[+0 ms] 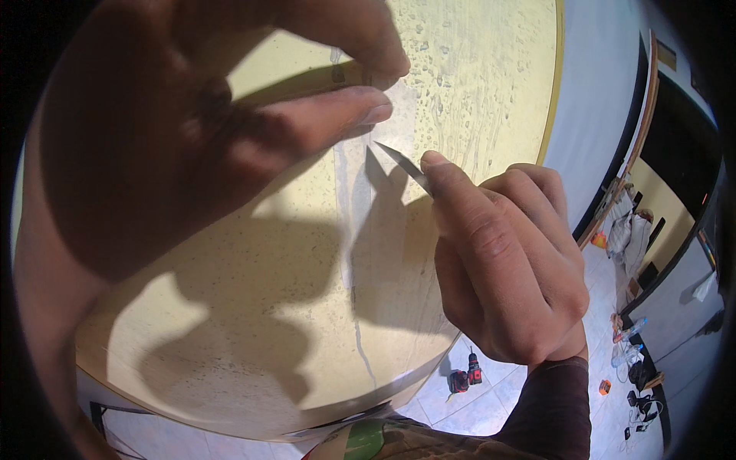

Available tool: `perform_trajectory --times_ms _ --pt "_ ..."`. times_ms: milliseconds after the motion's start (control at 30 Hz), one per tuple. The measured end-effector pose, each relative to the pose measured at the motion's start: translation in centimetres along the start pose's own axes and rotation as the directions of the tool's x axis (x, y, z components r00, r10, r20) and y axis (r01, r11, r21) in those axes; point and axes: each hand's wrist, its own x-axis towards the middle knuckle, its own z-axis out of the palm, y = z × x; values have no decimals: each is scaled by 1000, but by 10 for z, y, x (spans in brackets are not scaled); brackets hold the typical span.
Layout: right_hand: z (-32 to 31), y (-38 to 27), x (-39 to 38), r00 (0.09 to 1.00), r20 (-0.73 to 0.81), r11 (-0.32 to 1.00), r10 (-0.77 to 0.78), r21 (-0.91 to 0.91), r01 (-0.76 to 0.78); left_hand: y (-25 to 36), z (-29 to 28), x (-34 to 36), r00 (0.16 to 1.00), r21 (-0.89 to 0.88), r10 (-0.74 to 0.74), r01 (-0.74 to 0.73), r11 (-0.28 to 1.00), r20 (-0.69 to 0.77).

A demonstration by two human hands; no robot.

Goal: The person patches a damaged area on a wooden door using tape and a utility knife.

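In front of me is a pale yellow panel point(491, 69), specked with droplets and streaks. Over its upper middle, my left hand point(192, 123) has thumb and index finger brought together in a pinch. What lies between those fingertips is too thin to make out, though a faint clear strip point(395, 123) shows right beside them. My right hand point(510, 261) grips a knife point(402, 165); only its slim pointed blade sticks out, the handle being hidden in my fist. The blade's tip points up and left, just below my left thumb. Both hands throw shadows on the panel.
Beyond the panel's lower right edge, a red and black power drill point(474, 368) stands on the tiled floor point(498, 402). An orange item point(605, 387) lies farther right. Cables point(645, 410) and clear bottles point(632, 330) lie by the wall, below a draped cloth point(630, 238).
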Motion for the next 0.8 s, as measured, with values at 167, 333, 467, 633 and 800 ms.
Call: perform_trajectory --times_ms 167,333,467,633,800 --pt "-4 -1 1 1000 4 1000 -18 -23 18 2 -4 6 1000 8 7 -6 1000 -25" --pt "2 -1 0 1000 -12 999 -25 -40 24 1 1 5 1000 2 -2 2 1000 -29" --pt "3 3 -1 997 -46 993 -62 -103 57 1 1 3 1000 12 -6 6 1000 -22" --pt "3 5 -3 997 -46 988 -69 -143 61 2 5 3 1000 -11 8 -8 1000 3" --pt "5 -3 -2 997 -77 985 -22 -171 8 1 3 0 1000 -20 18 -17 1000 23"
